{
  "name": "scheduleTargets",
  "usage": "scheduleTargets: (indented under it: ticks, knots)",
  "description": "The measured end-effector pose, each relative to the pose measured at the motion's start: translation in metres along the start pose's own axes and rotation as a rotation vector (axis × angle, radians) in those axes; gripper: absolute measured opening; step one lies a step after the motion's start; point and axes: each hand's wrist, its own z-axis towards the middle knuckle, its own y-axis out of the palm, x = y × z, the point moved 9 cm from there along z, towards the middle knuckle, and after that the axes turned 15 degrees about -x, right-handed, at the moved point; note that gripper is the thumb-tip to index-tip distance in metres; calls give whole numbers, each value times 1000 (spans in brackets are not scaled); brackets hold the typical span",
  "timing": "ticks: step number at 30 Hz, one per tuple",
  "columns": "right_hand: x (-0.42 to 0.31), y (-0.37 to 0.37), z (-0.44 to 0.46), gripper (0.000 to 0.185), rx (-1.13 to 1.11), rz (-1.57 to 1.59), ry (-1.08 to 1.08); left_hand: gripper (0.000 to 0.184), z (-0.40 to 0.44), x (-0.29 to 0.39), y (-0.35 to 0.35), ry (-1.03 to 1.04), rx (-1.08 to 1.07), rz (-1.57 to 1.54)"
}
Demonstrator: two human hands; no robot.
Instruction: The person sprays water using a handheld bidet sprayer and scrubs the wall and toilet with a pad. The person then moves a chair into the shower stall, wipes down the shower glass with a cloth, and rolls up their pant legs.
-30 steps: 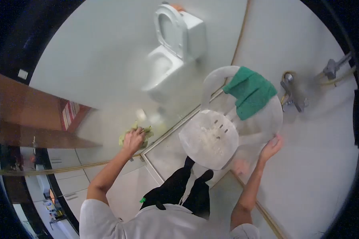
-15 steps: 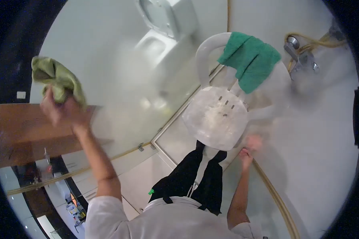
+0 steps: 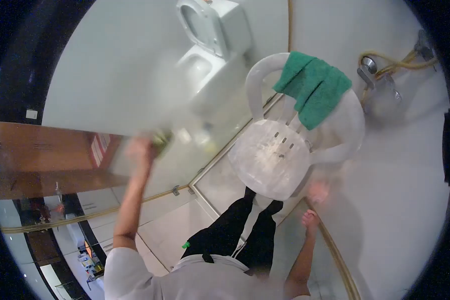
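Note:
My left hand (image 3: 141, 149), smeared by motion, is against the glass panel (image 3: 110, 85) and closed on a yellow-green cloth (image 3: 161, 141). My right hand (image 3: 310, 219) hangs low beside the top edge of the glass at the lower right, fingers curled, with nothing visible in them. A white plastic chair (image 3: 270, 160) stands in front of my feet, with pale marks on its seat. Over its backrest lies a green towel (image 3: 312, 87).
Beyond the glass stands a white toilet (image 3: 201, 65) with its lid up. A tap with a yellowish hose (image 3: 369, 67) is on the right wall. Metal-framed glass edges (image 3: 205, 175) run beside the chair. Wooden shelving (image 3: 50, 150) shows at the left.
My left hand swung up and left with the cloth, then came back right and down to the glass. My right hand left the chair's armrest and dropped lower, its fingers now curled.

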Motion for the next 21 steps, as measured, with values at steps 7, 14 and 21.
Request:
scheduleTargets:
  ticks: [7,14,21]
  knots:
    - [-13,12,15,19,-43,7,-7,40,75,-32,-263,-106,1175,227]
    - [22,15,69,20,-84,129,12,32,140,124,33,140,245,45]
    - [33,12,-23,18,26,56,76,17,14,93,204,307,-343,29]
